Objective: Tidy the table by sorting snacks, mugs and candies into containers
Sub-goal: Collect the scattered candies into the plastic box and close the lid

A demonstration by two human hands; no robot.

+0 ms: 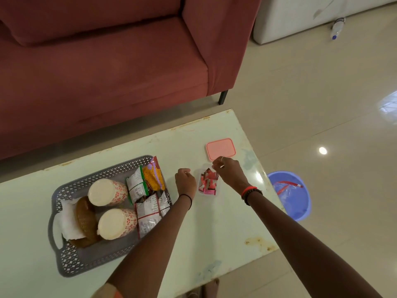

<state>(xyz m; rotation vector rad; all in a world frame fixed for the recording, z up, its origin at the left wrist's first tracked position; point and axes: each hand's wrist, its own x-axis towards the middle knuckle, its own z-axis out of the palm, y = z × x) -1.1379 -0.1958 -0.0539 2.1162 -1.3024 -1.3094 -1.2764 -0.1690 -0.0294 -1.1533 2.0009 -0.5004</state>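
Clearly the pink lid [220, 148] lies just beyond the candy box [208, 183], nearest the loosely curled right hand [228, 171]; the left hand [185, 181], half-closed and empty, flanks the box.

My forearms are bare from the wrists back almost to the elbows. Around the wrist just behind my left hand [186, 181] I wear one thin black band [189, 198], plain and narrow like a hair tie. Behind my right hand [231, 171] two bands sit side by side: a slim orange-red band [247, 190] nearer the hand, and just behind it a bracelet of small dark beads [254, 195]. A thin pale ring [223, 157] circles one finger of my right hand. Far behind the black band, at the elbow end of my left arm, the edge of a tan sleeve [105, 291] shows, with a patch of orange [118, 295] beside it.
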